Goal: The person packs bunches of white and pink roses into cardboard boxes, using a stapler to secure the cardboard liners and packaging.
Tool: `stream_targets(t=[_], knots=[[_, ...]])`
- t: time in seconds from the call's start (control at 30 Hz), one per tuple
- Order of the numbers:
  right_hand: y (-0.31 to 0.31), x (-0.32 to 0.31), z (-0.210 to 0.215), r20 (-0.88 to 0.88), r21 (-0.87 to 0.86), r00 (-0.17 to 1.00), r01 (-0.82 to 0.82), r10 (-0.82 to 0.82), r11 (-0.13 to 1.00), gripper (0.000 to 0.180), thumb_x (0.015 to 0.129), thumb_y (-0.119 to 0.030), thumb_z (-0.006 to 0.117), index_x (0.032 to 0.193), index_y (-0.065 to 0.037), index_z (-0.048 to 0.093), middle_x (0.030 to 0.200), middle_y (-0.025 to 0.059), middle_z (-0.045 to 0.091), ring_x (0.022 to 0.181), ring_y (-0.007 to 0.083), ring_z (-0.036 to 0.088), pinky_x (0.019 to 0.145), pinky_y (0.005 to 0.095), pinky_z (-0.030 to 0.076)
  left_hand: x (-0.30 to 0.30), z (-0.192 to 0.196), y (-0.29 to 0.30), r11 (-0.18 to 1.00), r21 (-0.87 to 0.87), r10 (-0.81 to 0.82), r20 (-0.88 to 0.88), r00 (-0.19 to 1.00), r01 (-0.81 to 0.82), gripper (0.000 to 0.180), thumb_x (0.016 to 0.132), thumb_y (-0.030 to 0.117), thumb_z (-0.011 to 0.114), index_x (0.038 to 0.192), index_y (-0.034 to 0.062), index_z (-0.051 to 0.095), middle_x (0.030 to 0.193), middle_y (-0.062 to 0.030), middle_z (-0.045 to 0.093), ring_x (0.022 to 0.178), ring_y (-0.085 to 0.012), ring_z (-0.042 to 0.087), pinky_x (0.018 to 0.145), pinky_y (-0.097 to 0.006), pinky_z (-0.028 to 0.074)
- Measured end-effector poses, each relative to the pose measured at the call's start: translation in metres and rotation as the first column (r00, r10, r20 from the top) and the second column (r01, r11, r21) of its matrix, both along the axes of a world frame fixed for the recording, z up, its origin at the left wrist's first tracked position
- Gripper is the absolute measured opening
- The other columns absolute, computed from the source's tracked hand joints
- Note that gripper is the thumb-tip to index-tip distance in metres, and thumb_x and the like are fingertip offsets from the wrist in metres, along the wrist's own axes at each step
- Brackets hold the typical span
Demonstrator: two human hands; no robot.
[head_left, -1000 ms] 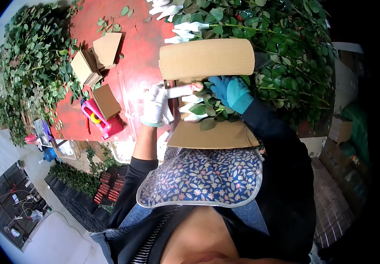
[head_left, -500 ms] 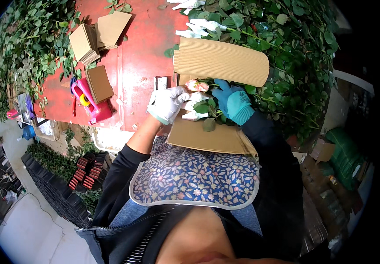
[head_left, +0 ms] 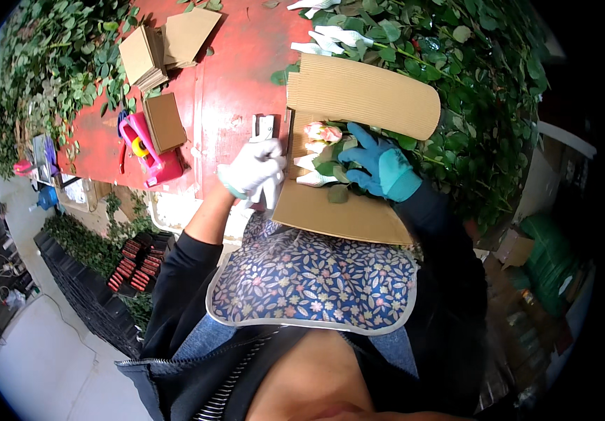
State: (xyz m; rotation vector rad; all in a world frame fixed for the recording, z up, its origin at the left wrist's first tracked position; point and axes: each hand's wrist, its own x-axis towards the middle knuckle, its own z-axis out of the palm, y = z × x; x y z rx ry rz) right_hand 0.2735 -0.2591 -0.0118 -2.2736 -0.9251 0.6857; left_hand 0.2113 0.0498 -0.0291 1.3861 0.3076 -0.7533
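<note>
My left hand (head_left: 254,168), in a white glove, is closed with its fingers curled over a white hand-held tool (head_left: 265,126) lying along the left edge of the cardboard. The tool's exact kind is partly hidden by the hand. My right hand (head_left: 378,165), in a blue glove, has its fingers spread and rests by the stems and leaves. Between the hands a pink rose (head_left: 325,132) lies uncovered on a sheet of corrugated cardboard (head_left: 365,91). Below it are several rose heads in white sleeves (head_left: 315,180). The cardboard's far flap curls up and its near flap extends toward me.
Leafy rose stems (head_left: 485,91) crowd the right of the red table (head_left: 232,56), with more foliage (head_left: 43,70) at the far left. Cardboard pieces (head_left: 142,56) lie in stacks. A pink tape dispenser (head_left: 155,158) stands on the left, a smaller cardboard stack (head_left: 164,121) against it.
My left hand has left the pink rose and moved down-left onto the white tool. My right hand has drawn back from the rose, its fingers now spread. The view has shifted slightly.
</note>
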Motion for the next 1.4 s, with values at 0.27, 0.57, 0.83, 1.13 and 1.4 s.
stream_targets(t=[0.27,0.57,0.83,1.13,1.4], knots=[[0.009,-0.016,-0.025,0.162,-0.213,0.987,0.044,-0.009,0.976,0.011,0.079,-0.022,0.066,0.084,-0.013,0.064,0.146,0.0164,0.038,0.097,0.0388,0.058,0.086,0.0512,0.045,0.010,0.010,-0.030,0.668,0.705,-0.631,0.364,0.686,0.240,0.024,0.091,0.029,0.061,0.080,0.0078,0.061,0.073,-0.0151,0.062,0.072,-0.0324,0.061,0.066,-0.038,0.048],[0.011,-0.010,-0.020,0.117,-0.208,0.993,0.036,-0.012,0.977,0.020,0.079,-0.022,0.068,0.075,-0.007,0.057,0.147,0.0180,0.037,0.098,0.0438,0.056,0.088,0.0530,0.045,-0.027,0.050,0.063,0.615,0.787,-0.506,0.340,0.793,0.055,0.018,0.091,0.024,0.062,0.085,0.0070,0.065,0.065,-0.0124,0.057,0.056,-0.0281,0.058,0.055,-0.037,0.047],[0.006,-0.007,-0.025,0.183,0.007,0.983,0.028,-0.028,1.000,0.020,0.076,-0.018,0.069,0.071,-0.007,0.053,0.145,0.0206,0.039,0.095,0.0431,0.057,0.083,0.0508,0.047,-0.180,-0.005,0.146,-0.123,0.887,-0.555,-0.433,0.710,0.445,0.059,0.081,0.038,0.067,0.126,0.0051,0.048,0.116,-0.0154,0.056,0.104,-0.0354,0.056,0.086,-0.049,0.044],[0.006,-0.004,-0.019,0.182,-0.045,0.983,0.001,0.007,0.999,0.018,0.076,-0.017,0.069,0.074,-0.008,0.054,0.144,0.0217,0.040,0.094,0.0411,0.059,0.080,0.0496,0.048,-0.157,-0.047,0.071,0.226,0.974,-0.700,0.155,0.697,0.010,0.008,0.085,0.015,0.060,0.083,0.0078,0.060,0.091,-0.0115,0.059,0.078,-0.0314,0.061,0.066,-0.040,0.050],[-0.001,-0.004,-0.004,0.083,-0.001,0.997,-0.005,0.005,1.000,0.021,0.078,-0.018,0.069,0.094,-0.008,0.060,0.146,0.0220,0.037,0.096,0.0414,0.058,0.082,0.0480,0.049,-0.104,0.000,0.071,0.454,0.887,-0.510,0.184,0.840,0.081,0.020,0.086,0.013,0.059,0.105,0.0093,0.064,0.085,-0.0166,0.062,0.083,-0.0347,0.062,0.072,-0.042,0.049]])
